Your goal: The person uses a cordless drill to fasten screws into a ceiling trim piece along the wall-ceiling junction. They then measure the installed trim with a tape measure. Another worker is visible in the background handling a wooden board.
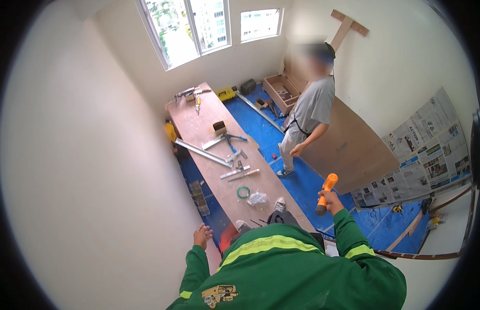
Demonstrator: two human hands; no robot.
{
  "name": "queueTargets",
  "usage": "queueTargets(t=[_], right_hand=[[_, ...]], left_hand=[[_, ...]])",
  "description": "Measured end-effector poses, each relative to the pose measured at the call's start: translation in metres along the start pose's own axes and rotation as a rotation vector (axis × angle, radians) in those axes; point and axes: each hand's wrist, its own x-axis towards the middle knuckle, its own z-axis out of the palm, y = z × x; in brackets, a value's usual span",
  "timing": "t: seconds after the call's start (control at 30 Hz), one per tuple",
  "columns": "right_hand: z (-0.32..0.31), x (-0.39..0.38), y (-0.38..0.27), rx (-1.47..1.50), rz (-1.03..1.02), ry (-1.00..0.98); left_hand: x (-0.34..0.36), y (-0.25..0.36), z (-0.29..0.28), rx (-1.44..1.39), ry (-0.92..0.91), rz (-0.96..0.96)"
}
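Observation:
My right hand [330, 200] grips an orange power drill [328, 183], held out over the blue sheeting at my right. My left hand [202, 236] is beside the white wall, empty, with its fingers apart. My feet stand on a long plywood board [204, 119], near a green coil [243, 192] and a crumpled plastic bag [257, 198]. Farther along the board lie metal bars [204, 151], a blue-handled tool [233, 138], a small open box [219, 127] and more hand tools [193, 94] at the far end.
A co-worker [312, 103] stands right of the board on blue sheeting [374, 237]. Behind are a wooden box [273, 85], a leaning panel [348, 155] and newspaper-covered boards [431, 144]. A white wall [85, 165] rises close on my left; windows [178, 28] are ahead.

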Motion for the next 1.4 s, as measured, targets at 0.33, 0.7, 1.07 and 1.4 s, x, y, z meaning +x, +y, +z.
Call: queueTargets(t=[0.33,0.7,1.07,1.4], right_hand=[[0.009,-0.007,-0.013,-0.089,-0.063,-0.023],[0.0,0.026,0.002,-0.155,-0.038,0.021],[-0.018,0.075,0.007,-0.239,0.013,0.14],[-0.013,0.102,0.002,-0.573,-0.067,0.092]], left_hand=[[-0.048,-0.119,-0.06,0.21,0.028,-0.285],[-0.065,-0.092,-0.039,0.893,-0.271,-0.021],[0.121,0.101,0.361,1.485,-0.93,0.372],[0.052,0.104,0.456,1.051,-0.84,0.381]])
